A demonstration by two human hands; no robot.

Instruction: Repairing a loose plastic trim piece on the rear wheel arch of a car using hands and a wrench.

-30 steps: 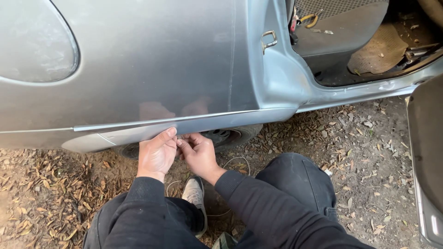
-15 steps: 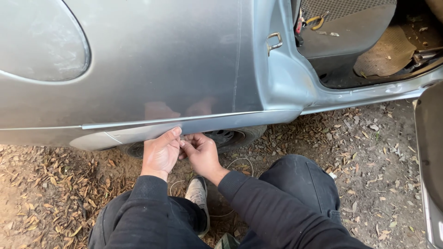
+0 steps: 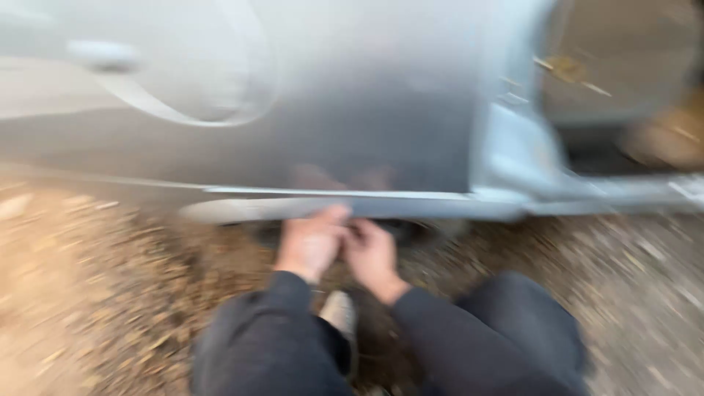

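The frame is heavily blurred. My left hand (image 3: 312, 246) and my right hand (image 3: 370, 257) are close together, fingertips nearly touching, just under the lower trim strip (image 3: 293, 207) of a silver car body panel (image 3: 367, 110). My left fingers reach up against the strip's underside. My right fingers curl toward the left hand. The blur hides whether either hand pinches something small. Dark sleeves cover both of my arms, and I am crouching with my knees (image 3: 513, 330) spread.
A light shoe (image 3: 339, 312) sits between my legs. The ground (image 3: 95, 293) is dirt covered with dry leaves and chips. The car's open doorway (image 3: 623, 95) with its sill is at the upper right. A rounded fuel-flap outline (image 3: 198, 88) marks the panel at the upper left.
My view has swung left and blurred, so the car now sits further right in the frame. Both hands stay together under the trim strip.
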